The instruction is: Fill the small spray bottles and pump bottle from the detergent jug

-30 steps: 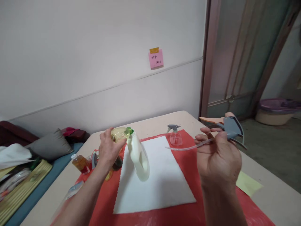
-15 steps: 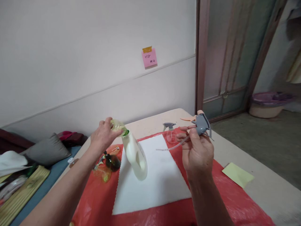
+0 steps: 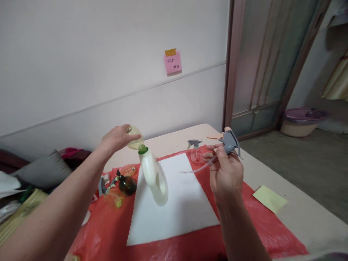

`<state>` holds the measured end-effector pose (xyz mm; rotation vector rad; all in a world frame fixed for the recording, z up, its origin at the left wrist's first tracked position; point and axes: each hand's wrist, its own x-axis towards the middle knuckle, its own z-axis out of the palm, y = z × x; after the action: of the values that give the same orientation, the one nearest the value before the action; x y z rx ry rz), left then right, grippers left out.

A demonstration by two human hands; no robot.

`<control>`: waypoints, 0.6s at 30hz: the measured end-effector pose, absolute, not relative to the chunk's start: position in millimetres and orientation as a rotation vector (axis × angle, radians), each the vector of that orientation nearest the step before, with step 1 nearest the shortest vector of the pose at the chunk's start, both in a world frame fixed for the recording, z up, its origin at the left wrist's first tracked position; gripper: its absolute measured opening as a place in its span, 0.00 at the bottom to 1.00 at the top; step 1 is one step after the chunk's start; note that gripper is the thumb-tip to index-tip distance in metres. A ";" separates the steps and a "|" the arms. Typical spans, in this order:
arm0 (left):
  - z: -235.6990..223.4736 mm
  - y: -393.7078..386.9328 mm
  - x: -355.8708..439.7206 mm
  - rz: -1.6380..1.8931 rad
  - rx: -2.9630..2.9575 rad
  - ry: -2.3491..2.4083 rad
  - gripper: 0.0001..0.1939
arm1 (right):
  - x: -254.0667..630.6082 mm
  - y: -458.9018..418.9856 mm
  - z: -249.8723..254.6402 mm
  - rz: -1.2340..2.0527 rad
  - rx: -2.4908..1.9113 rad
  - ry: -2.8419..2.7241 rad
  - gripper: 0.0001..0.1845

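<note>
A: Entry one?
B: Left grip (image 3: 115,139): fingers curled around a yellowish bottle (image 3: 135,138), clear-walled, tipped neck end down at the mouth of a pale jug (image 3: 156,181).
A: Location of the pale jug?
B: Standing on a white cloth (image 3: 174,221), itself laid over a red sheet (image 3: 266,230) on the pale surface (image 3: 307,210).
A: Entry two?
B: Right grip (image 3: 227,177): raised, right of the pale jug, thumb and fingers pinching a grey spray head (image 3: 230,142). Thin tube (image 3: 198,169) attached, loose end over the white cloth, in no bottle.
A: Step in hand?
B: Judged as decanting, yellowish bottle into pale jug. Flow of liquid: cannot tell. Green piece (image 3: 142,149) at the join: neck or separate fitting, cannot tell.
A: Next move calls for?
B: Presumably a steady tilt, opening kept over the mouth, little weight pressed on the pale jug, which no hand braces; grey spray head held clear.
A: Remaining stock?
B: Clear spray bottle (image 3: 195,155), beyond the right grip; dark green bottle (image 3: 127,185) and orange-tinted spray bottle (image 3: 115,198), left of the white cloth
</note>
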<state>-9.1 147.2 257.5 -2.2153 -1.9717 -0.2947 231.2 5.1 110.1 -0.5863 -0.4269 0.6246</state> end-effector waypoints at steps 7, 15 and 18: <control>202.2 110.1 -39.8 -0.912 -2.052 -2.105 0.36 | 221.7 11.8 108.5 0.610 -0.588 -0.458 0.15; 67.1 44.7 -36.2 -3.202 -1.595 -2.113 0.31 | 212.8 14.4 112.8 0.501 -0.552 -0.503 0.12; 42.3 22.4 -20.5 -3.295 -1.741 -2.164 0.41 | 206.6 7.1 117.9 0.504 -0.564 -0.552 0.12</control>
<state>-20.5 22.4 42.3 -1.7413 -2.1638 -3.2954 206.6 7.1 117.9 -0.5642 -0.5523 0.5045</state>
